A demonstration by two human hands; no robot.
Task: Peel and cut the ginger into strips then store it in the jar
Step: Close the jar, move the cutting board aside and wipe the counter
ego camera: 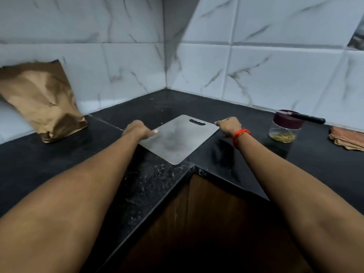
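Observation:
A bare steel cutting board (177, 138) with a handle slot lies on the black counter near the inner corner. My left hand (136, 130) grips its left edge, thumb on top. My right hand (229, 126) grips its right corner by the handle end, fingers curled. To the right stands a clear jar (283, 128) with a dark maroon lid and some yellowish strips at its bottom. A black-handled knife (303, 117) lies across the lid. No loose ginger is in sight.
A crumpled brown paper bag (43, 99) leans on the tiled wall at the left. A folded brownish cloth (347, 137) lies at the far right. The counter (59, 154) forms an L around a wooden cabinet corner, with pale specks near its front edge.

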